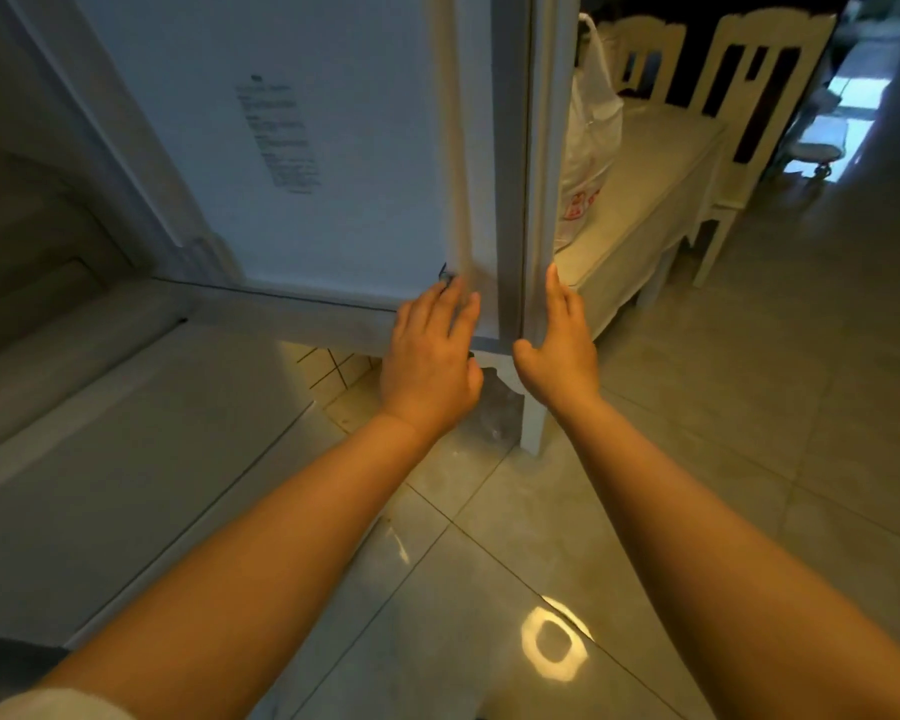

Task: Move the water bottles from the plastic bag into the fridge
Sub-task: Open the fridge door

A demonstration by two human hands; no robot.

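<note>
Fridge door [333, 148] ahead, my fingers straight on its near edge: left hand [430, 356] flat, right hand [557, 345] alongside. Plastic bag [588, 142] far right on bench [645, 200], bottles unseen. Risk: door swinging wide, knocking bag.

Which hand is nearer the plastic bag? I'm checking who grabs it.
Right. The right hand is just below-left of the plastic bag; the left hand rests farther left.

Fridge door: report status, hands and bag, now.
Left hand flat on fridge door, right hand open at its edge. Plastic bag on bench behind. No bottles visible.
</note>
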